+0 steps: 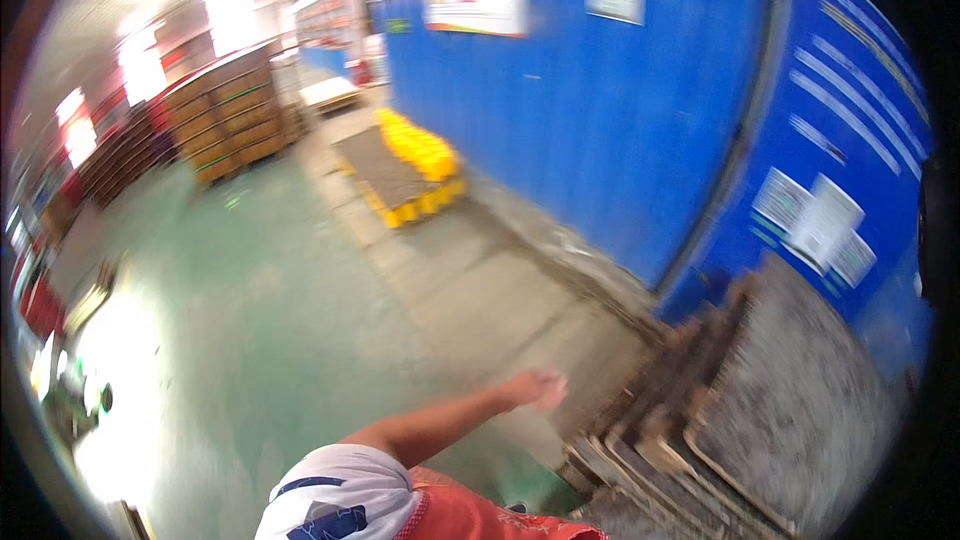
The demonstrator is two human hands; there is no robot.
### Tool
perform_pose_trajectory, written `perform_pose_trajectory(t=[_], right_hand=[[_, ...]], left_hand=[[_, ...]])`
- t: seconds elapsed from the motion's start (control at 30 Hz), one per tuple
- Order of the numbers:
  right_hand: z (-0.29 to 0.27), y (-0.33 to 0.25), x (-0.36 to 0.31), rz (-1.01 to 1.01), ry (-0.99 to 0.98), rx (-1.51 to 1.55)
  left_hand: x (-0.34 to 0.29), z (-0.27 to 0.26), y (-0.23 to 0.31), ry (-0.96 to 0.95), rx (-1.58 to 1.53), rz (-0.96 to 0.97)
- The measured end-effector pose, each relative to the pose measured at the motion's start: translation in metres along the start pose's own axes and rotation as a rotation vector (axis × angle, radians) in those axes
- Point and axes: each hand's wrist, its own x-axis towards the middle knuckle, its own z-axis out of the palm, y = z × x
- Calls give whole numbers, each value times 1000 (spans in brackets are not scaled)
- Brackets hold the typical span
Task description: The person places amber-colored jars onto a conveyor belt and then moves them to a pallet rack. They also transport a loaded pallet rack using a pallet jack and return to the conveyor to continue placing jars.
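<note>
My left arm, in a white sleeve with dark blue marks, reaches across the front of a red apron point(480, 513). At its end, my left hand point(538, 389) hangs over the concrete strip of floor. Motion smears its fingers, so I cannot tell how they are set or whether they hold anything. Closest to this hand, on the right, stands a leaning stack of worn, dark boards point(715, 415) with rough edges; the hand looks apart from it. My right hand is out of view.
A blue wall point(570, 110) with posted sheets runs along the right. Beside it lies a low platform point(385, 168) with yellow-and-black edges and yellow objects on top. Large brown crates point(225, 115) stand farther back on the green floor point(270, 290). Machinery lines the left.
</note>
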Motion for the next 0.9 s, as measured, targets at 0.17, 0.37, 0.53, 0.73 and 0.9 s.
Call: perform_pose_trajectory(t=[0.17,0.37,0.53,0.73,0.9], right_hand=[[46,-315,-102,1033,-1036,531],[201,-577,-223,678,-1581,1003],[237,-814,-292,491,-1895,1150],[310,-1055,-444,305,-2049,988],[323,-1297,-581,212,-2288,833]], left_hand=[[-268,-183,-71,563,106,-402],[-466,-325,-108,1022,-274,-234],[-545,-427,-25,1176,-408,27],[-649,-620,-59,1589,-535,292],[-733,-704,-99,2034,-857,-67]])
